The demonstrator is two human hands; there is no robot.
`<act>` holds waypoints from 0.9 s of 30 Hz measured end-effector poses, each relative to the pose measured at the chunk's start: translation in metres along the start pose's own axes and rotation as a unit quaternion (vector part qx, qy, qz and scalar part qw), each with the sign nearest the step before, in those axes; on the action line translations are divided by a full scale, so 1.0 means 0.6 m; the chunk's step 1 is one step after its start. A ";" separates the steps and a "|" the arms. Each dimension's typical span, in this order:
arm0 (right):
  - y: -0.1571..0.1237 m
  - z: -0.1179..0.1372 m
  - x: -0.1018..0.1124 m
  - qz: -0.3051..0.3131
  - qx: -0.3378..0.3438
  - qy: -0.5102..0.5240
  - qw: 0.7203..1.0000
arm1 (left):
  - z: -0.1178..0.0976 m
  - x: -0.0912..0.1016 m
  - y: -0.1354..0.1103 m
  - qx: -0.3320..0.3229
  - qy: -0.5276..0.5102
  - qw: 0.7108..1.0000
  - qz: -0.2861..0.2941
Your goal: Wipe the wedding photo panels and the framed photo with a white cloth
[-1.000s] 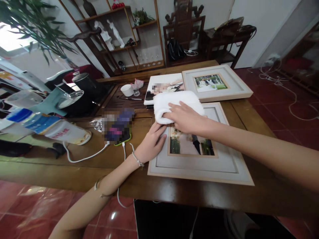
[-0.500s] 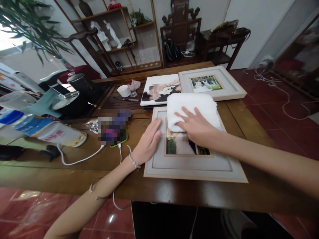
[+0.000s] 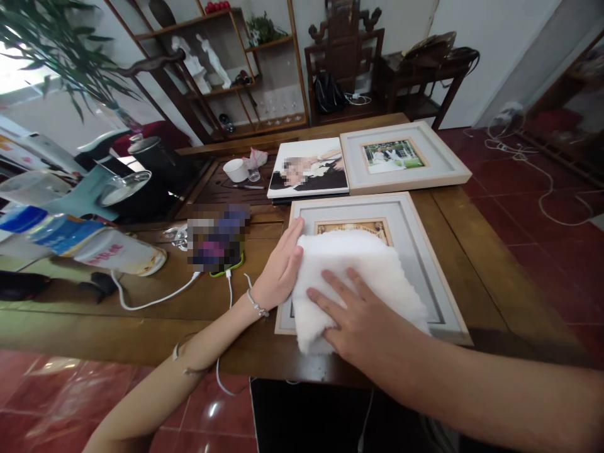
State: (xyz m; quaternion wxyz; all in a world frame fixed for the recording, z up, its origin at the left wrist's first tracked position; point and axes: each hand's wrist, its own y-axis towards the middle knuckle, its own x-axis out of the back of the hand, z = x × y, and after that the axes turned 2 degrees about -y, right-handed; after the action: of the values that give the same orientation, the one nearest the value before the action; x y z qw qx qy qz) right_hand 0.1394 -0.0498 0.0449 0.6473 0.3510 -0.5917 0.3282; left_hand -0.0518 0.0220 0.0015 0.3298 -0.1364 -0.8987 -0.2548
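Observation:
A pale wooden picture frame [image 3: 427, 251] lies face up near the table's front edge. Spread over its middle and lower left is a fluffy white cloth [image 3: 363, 277], which hides most of the photo inside. My right hand [image 3: 353, 314] presses on the cloth from above, fingers spread and lying flat. At the frame's left side rests my left hand [image 3: 280, 270], its fingers stretched along the edge and holding nothing. Behind them are a white-edged photo panel [image 3: 306, 167] and a second pale frame [image 3: 453, 167] with a photo of people on grass.
To the left lie a phone [image 3: 217, 242] with a white cable and a plastic bottle [image 3: 108, 248] with a blue cap. A dark kettle [image 3: 158, 160] and a white cup [image 3: 236, 170] stand farther back. Beyond the table are shelves [image 3: 271, 47] and a carved chair [image 3: 342, 50].
My right hand has slid the white cloth toward me, from the frame's upper part to its lower part. The photo's top edge now shows. My left hand stays at the left edge.

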 end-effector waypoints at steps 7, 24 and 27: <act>-0.041 0.002 0.012 0.025 -0.041 -0.032 0.998 | 0.001 -0.001 0.002 -0.010 0.042 0.999 0.028; -0.059 -0.224 0.127 -0.105 -0.212 -0.234 0.943 | 0.006 -0.002 0.001 -0.049 0.062 0.996 0.034; -0.047 -0.215 0.083 -0.054 -0.170 -0.233 0.956 | 0.004 -0.001 0.002 -0.041 0.065 0.996 0.039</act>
State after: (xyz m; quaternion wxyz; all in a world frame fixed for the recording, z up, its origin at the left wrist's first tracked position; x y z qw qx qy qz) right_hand 0.2366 0.0443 0.0858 0.5585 0.3339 -0.7532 0.0960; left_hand -0.0525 0.0242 0.0000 0.3914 -0.1683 -0.8580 -0.2870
